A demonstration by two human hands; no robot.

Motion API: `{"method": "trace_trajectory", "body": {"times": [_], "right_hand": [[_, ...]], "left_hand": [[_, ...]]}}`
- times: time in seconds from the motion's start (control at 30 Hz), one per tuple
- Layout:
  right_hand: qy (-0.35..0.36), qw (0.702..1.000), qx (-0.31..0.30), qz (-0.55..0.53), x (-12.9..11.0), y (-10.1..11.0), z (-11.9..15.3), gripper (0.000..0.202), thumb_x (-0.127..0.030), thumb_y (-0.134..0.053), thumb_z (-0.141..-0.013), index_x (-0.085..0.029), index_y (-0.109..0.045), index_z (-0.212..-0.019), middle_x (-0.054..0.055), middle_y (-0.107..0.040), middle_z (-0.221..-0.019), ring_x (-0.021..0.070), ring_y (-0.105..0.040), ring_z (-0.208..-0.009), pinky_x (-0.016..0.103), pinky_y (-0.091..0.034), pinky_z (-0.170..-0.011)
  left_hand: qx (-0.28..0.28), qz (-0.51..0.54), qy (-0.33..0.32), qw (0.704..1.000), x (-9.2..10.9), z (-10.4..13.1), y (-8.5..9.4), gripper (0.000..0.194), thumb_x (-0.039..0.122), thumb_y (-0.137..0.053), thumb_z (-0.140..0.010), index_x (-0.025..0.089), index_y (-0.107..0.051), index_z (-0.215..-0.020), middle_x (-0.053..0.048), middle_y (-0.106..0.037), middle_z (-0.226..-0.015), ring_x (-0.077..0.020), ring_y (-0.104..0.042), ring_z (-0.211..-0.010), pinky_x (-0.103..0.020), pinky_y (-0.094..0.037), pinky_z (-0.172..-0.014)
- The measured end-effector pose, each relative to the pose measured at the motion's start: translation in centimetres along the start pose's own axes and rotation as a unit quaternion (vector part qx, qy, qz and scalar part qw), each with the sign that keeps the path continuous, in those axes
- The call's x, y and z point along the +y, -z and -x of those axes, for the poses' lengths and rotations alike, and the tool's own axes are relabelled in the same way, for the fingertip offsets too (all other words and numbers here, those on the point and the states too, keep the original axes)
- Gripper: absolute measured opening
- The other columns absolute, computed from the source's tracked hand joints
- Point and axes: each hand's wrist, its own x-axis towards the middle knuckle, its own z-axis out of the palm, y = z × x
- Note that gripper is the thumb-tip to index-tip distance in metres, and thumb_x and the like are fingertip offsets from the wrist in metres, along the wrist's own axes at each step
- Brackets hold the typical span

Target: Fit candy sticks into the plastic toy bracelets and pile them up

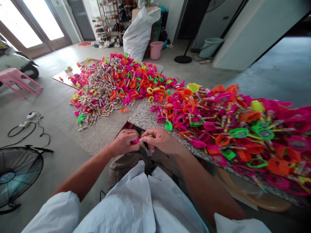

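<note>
My left hand (pixel 124 141) is closed around a pink toy watch (pixel 135 141), of which only a small bit shows between the fingers. Close against it, my right hand (pixel 159 141) pinches a small wrapped candy roll (pixel 150 135), mostly covered by the fingers. Both hands meet above my lap, by the edge of the speckled stone tabletop (pixel 143 113). To the right lies a heap of pink, orange, green and yellow toy watches (pixel 239 132) with candy rolls among them. A second heap ahead holds more watches and many loose candy rolls (pixel 99 87).
A black fan (pixel 18 174) stands on the floor at the left, near a power cord (pixel 24 124). Farther off are a pink stool (pixel 19 79), a white sack (pixel 137 34), a pink bucket (pixel 156 50) and a grey bucket (pixel 210 48).
</note>
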Motion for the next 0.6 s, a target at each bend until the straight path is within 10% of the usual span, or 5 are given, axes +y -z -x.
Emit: {"method": "trace_trajectory", "body": {"times": [0.43,0.6], "right_hand": [[0.003,0.994,0.069,-0.080,1.5,-2.1,0.5,0.030,-0.045,-0.072,-0.089,-0.016,-0.072,-0.094,-0.004,-0.063,-0.054,0.0132,-0.061,-0.048,0.023,-0.046,-0.051],[-0.010,0.990,0.142,0.015,1.6,-1.9,0.9,0.031,-0.045,-0.069,-0.094,-0.015,-0.077,-0.101,-0.002,-0.066,-0.057,0.0121,-0.060,-0.051,0.021,-0.039,-0.049]], "left_hand": [[-0.057,0.019,0.025,0.998,0.3,-0.4,0.3,0.033,0.028,-0.055,-0.102,0.024,-0.048,-0.070,-0.002,-0.060,-0.066,-0.0153,-0.058,-0.065,-0.029,-0.047,-0.065],[-0.016,-0.080,0.071,0.994,0.1,-0.4,0.3,0.013,0.035,-0.065,-0.100,0.022,-0.067,-0.102,-0.008,-0.076,-0.096,-0.0209,-0.072,-0.091,-0.032,-0.058,-0.084]]}}
